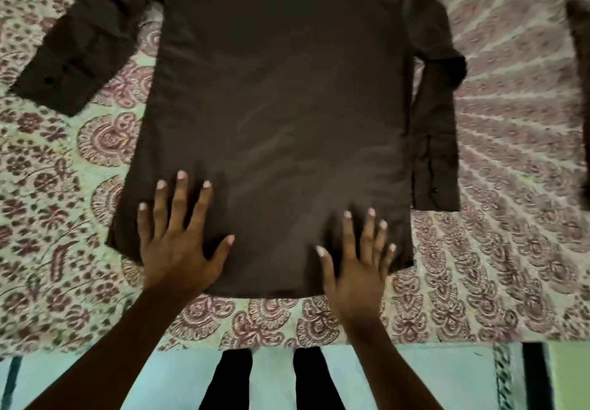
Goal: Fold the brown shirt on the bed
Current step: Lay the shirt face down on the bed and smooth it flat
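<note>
Fingers spread flat, your left hand [174,243] and right hand [357,266] press the hem of the brown shirt [281,90]; it looks soft, light and limp, so pinch its hem corners.

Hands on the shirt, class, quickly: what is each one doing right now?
Left hand: open, fingers spread, pressing flat on the brown shirt.
Right hand: open, flat on the shirt's hem, holding nothing.

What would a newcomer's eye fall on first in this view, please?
The brown shirt spread flat across the middle of the patterned bedspread draws the eye first. The left hand and right hand rest flat, fingers spread, on its near hem. One sleeve angles outward at upper left; the other sleeve lies along the right edge.
</note>
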